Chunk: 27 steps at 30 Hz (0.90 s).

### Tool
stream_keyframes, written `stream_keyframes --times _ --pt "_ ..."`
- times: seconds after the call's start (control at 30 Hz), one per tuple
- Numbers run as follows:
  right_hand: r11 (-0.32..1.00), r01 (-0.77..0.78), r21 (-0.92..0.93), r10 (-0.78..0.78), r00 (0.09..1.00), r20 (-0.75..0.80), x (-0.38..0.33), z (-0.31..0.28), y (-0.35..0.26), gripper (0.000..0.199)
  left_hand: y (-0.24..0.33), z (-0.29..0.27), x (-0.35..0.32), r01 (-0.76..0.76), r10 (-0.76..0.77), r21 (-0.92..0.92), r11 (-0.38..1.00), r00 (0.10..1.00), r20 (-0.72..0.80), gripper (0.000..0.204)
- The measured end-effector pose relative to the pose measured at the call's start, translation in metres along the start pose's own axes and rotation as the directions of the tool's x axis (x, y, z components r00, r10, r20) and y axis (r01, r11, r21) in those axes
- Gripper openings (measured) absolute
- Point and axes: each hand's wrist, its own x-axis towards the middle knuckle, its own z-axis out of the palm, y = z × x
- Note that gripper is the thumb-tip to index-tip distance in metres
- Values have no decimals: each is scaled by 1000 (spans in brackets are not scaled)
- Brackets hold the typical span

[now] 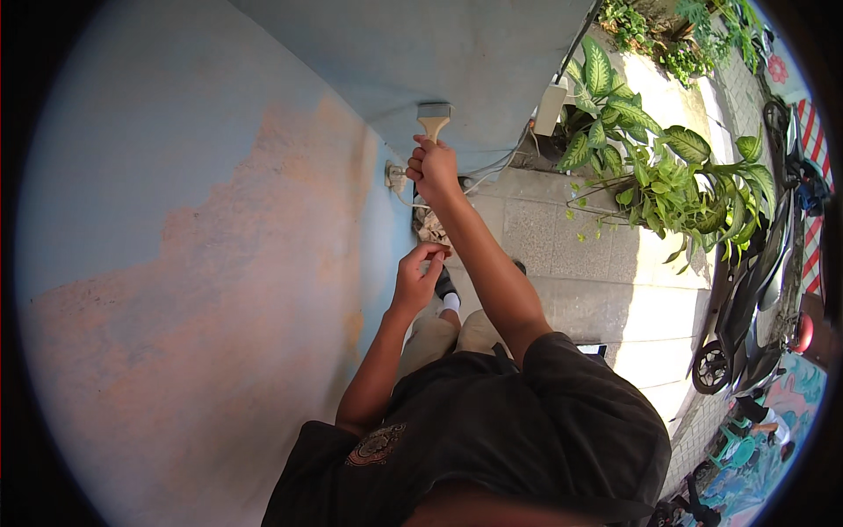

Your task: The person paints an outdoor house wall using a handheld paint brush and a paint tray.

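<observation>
I observe the right hand [432, 171] gripping the paintbrush [435, 118] by its handle, upper centre of the frame; whether the left hand [418, 281] holds anything, I cannot tell. A stray leftward sweep could strike the nearby wall socket [395, 177].

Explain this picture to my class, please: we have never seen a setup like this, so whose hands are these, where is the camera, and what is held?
There is no robot here: these are a person's own bare hands. The single picture looks down from a wide fisheye camera on the person's head, so straight edges bend. The right hand grips a wide brush by its pale handle, its head up at the blue-grey wall. The left hand is lower, fingers curled; whether it holds anything is unclear. To the left is a patchy blue and peach wall; to the right, leafy plants above paved ground.
</observation>
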Motion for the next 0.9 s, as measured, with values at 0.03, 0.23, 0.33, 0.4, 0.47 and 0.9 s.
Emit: stream_keyframes --times 0.03,0.23,0.33,0.4,0.47,0.9 --pt "996 60 -73 -56 997 60 -27 22 1 14 0 -1 0 -3 3 1 1000 1000 5 12" --pt "515 725 -457 -595 686 419 -41 44 -35 29 7 15 13 -4 -1 107 994 999 47 11" --pt "576 684 -448 -621 723 303 18 5 -34 34 0 11 11 3 -4 11 1000 998 69 11" --pt "598 657 -459 -571 751 331 57 -47 -16 36 -2 5 5 23 -24 21 1000 997 74 13" --pt "632 559 -537 -517 820 246 87 -112 17 37 -2 4 3 26 -29 43 999 996 83 13" --pt "982 -116 -151 29 874 -485 100 -197 20 31 2 13 6 -7 3 38 999 994 113 14"
